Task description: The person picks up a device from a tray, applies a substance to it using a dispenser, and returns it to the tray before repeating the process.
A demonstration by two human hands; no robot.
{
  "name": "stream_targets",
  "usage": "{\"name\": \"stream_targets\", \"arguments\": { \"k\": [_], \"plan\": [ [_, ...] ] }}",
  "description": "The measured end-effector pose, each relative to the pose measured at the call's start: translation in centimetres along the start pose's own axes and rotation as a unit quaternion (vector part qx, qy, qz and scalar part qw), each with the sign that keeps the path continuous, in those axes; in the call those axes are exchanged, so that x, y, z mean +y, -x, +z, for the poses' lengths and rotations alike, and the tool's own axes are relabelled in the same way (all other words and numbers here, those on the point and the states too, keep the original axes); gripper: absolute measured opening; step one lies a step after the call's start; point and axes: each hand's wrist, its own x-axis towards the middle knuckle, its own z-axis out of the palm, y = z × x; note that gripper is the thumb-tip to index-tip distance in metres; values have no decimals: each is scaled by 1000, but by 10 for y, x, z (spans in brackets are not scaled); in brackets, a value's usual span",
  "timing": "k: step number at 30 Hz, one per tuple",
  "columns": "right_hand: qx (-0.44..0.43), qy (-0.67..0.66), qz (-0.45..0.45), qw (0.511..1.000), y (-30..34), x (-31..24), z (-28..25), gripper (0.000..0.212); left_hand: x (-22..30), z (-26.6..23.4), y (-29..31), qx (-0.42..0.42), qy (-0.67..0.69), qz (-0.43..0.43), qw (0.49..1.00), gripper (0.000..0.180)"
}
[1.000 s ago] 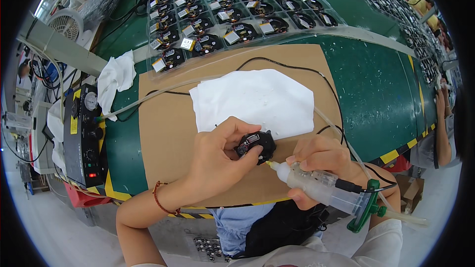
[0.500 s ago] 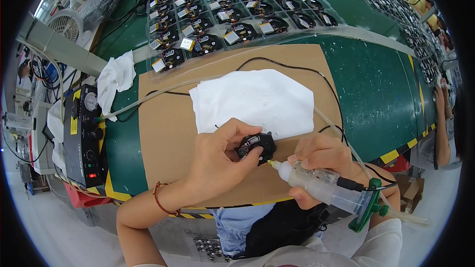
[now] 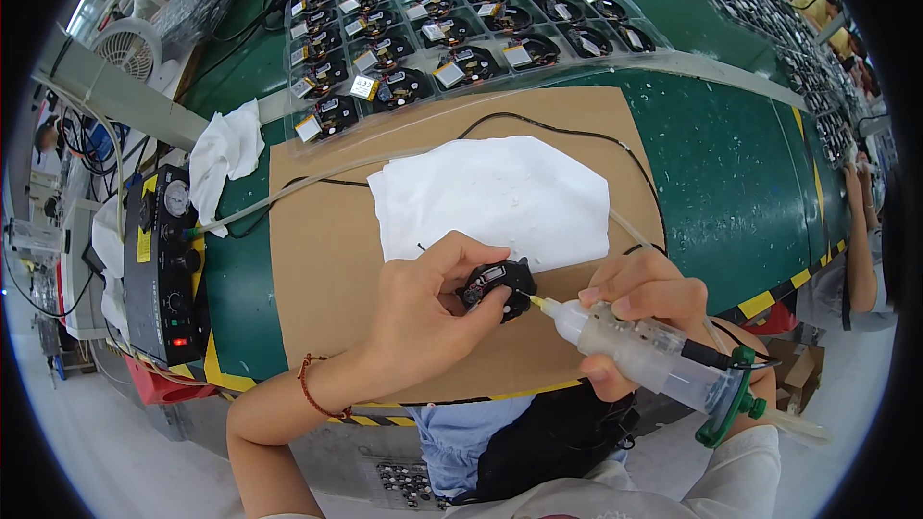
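Between thumb and fingers, my left hand (image 3: 418, 312) pinches a small black electronic housing (image 3: 502, 285) above the brown cardboard sheet (image 3: 327, 269). My right hand (image 3: 654, 303) is wrapped round a clear dispensing syringe (image 3: 630, 351) with a green cap. Its yellow needle tip points at the right side of the housing; whether it touches I cannot tell. A folded white cloth (image 3: 490, 192) lies on the cardboard just beyond my hands. The inside of the housing is partly covered by my left fingers.
A clear compartment tray (image 3: 423, 101) of black round parts stands at the back. On the left sit a black dispenser controller (image 3: 163, 269) with a gauge and a crumpled white cloth (image 3: 226, 149). A black cable and a pale hose cross the cardboard. Another person's arm (image 3: 859, 250) shows far right.
My right hand has shifted a little to the right with the syringe, and the needle tip has moved slightly up and right. My left hand and the housing have hardly moved.
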Motion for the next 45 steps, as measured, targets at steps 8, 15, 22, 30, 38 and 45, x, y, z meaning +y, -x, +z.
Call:
{"name": "stream_targets", "arguments": {
  "k": [8, 15, 22, 30, 38, 45],
  "plan": [
    [-55, 82, 8, 995, 2, 2, 2, 49, 0, 0, 1, 1, -5, -5, 1000, 25],
    [-75, 102, 16, 992, 5, 3, 1, 51, 0, 1, 1, -1, 2, -6, 1000, 25],
    [-60, 103, 4, 993, 2, 4, 3, 52, 3, -1, 0, -5, -11, -4, 1000, 25],
    [-73, 109, 7, 991, 2, 2, 2, 51, 6, -2, 1, -33, -17, -36, 999, 27],
    [-50, 88, 1, 995, 3, 4, 3, 49, 4, -2, 2, -31, -14, -35, 999, 28],
    [-50, 88, 6, 995, 4, 4, 2, 49, 1, 0, 1, -1, 2, -1, 1000, 25]
  ]
}}
